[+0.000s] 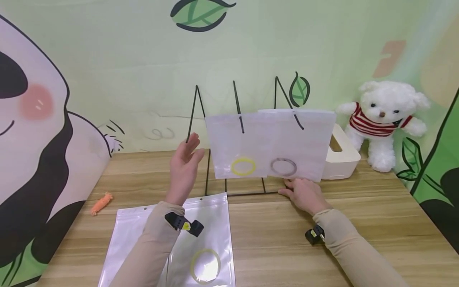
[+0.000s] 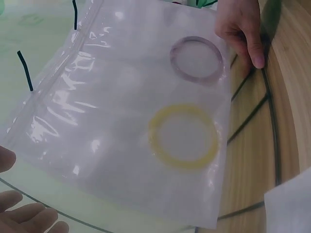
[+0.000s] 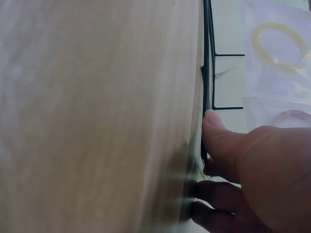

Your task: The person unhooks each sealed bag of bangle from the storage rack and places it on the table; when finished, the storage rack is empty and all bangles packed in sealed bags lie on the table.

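Note:
A black wire display rack (image 1: 251,194) stands on the table, with hooks pointing forward. Two clear zip bags hang from its middle and right hooks: one bag (image 1: 222,139) holds a yellow bangle (image 1: 233,166), the other bag (image 1: 312,139) a purplish-grey bangle (image 1: 271,166). With thumb and fingers, my right hand (image 1: 305,195) pinches the rack's base wire at the front right, under the bags. My left hand (image 1: 183,169) is raised with fingers extended, its fingertips right at the left hook's tip (image 1: 187,140); no bag hangs there.
Flat zip bags (image 1: 201,215) lie at the front left, one with a yellow-green bangle (image 1: 193,266). Left of them is a small orange toy (image 1: 102,203). A white tissue box (image 1: 344,159) and a white teddy bear (image 1: 381,123) stand at the back right, by the wall.

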Tool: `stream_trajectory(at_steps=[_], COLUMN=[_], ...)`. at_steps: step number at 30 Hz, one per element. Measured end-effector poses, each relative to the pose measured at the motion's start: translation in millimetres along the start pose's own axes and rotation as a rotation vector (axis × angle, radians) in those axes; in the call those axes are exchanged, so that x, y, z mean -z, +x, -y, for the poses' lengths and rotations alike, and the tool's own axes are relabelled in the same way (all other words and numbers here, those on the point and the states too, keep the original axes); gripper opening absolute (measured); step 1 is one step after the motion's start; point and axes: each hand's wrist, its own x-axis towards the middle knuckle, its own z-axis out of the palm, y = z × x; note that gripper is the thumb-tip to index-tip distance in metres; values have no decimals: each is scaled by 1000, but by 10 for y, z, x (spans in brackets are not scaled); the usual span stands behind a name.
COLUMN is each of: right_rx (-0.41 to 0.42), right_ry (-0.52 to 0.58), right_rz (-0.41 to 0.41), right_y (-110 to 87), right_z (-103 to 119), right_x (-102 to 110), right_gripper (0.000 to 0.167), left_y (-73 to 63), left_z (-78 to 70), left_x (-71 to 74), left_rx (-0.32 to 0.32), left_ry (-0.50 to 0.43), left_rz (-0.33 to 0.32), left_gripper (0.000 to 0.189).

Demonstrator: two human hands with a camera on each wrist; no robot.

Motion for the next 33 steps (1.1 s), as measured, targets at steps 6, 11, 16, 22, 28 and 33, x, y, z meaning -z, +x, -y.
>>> stream_trajectory(at_steps=[6,11,16,22,28,33], right_rx=[1,5,5,8,13,-13], right_ry=[-9,-5,-2,5,0,-1], right_rz=[-2,-8,-16,-25,-34,-16], right_y=[5,9,9,-5,-9,-7], right_z=[7,5,4,3,11,14], right_x=[-4,-12,-15,-18,-8,1], right_gripper=[40,38,37,32,32,44], left_y=[39,46,37,19,25,24], left_z=[-39,-34,-50,-95,-110,-117], left_x=[-82,-135,-169,-197,-223,-240], left_rx=[8,-7,-28,-25,-28,-58], left_ry=[-34,-55,-52,-21,-14,-24], left_rz=[6,14,5,-8,-19,-13], left_gripper=[50,47,45,43,39,33])
